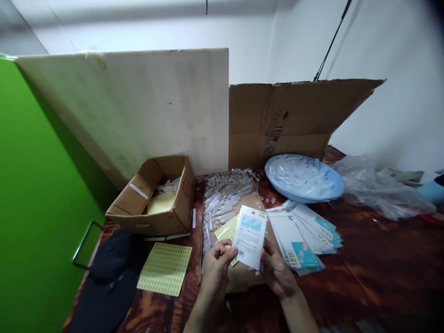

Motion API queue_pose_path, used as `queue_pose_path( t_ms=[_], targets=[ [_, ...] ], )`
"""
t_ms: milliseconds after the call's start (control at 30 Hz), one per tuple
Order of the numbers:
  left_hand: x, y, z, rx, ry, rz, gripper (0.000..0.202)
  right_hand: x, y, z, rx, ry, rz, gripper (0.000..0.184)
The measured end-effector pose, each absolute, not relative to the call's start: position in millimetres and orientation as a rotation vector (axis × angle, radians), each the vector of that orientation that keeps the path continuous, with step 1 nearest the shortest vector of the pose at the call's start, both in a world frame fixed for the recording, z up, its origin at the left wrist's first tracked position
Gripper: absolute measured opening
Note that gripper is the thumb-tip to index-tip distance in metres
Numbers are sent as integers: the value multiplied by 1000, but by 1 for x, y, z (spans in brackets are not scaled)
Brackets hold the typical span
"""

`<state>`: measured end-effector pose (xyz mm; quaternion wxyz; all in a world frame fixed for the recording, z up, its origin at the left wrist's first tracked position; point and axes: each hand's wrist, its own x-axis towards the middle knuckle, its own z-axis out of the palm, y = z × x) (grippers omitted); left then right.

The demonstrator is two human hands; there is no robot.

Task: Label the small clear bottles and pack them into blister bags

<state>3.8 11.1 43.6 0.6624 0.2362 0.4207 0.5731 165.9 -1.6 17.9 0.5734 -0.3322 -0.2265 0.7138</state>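
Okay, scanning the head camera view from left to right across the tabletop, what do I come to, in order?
Black cap, yellow label sheet beside the cap, left hand, white printed card it grips, light-blue basin, crumpled clear plastic bag.

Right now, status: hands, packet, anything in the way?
Right hand holding printed white packet; left hand at its left edge, grip unclear. Packet raised, printed side toward camera. Nearest clutter: yellow sticker sheet partly behind it, fanned packets to its right.
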Motion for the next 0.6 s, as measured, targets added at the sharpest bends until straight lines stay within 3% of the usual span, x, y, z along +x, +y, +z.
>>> queue_pose_path(
  t_ms=[167, 400, 600],
  targets=[
    [2, 10, 44, 506, 923, 1288, 29, 167, -5, 21, -748, -613, 1662, 35],
    [1, 13, 48, 426, 838, 1149, 22, 161, -5, 20, -803, -661, 1595, 37],
    [-4, 22, 40, 557, 1048, 1275, 37, 167, 5, 12, -919, -973, 1402, 30]
  ],
)
